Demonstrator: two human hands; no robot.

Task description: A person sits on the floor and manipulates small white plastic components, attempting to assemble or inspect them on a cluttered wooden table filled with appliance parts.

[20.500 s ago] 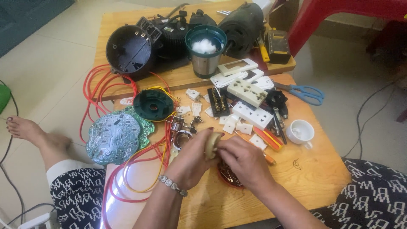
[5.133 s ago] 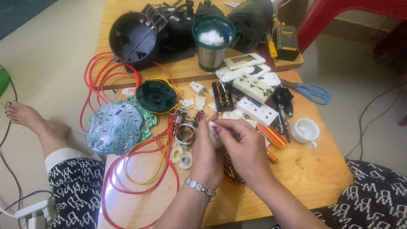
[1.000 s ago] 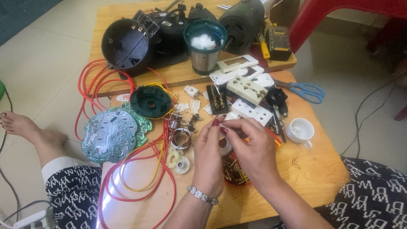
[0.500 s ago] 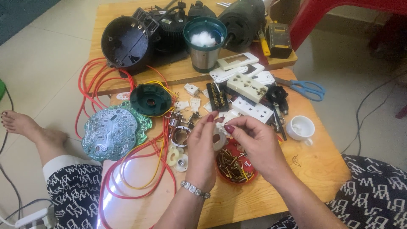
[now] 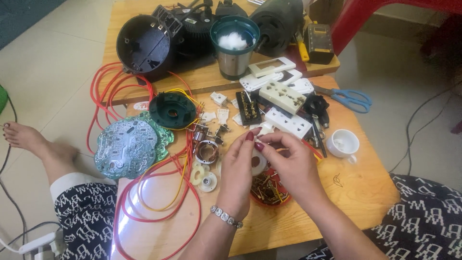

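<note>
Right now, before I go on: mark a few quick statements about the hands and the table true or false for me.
1. Both hands meet over the red dish of small metal parts. True.
2. The blue-handled scissors lie left of the circuit board. False: they lie at the far right; the round green circuit board is at the left.
3. The steel cup holds white fluff. True.
4. The left hand is bare at the wrist. False: it wears a beaded bracelet.

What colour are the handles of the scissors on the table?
Blue; the scissors show best in the head view.
</note>
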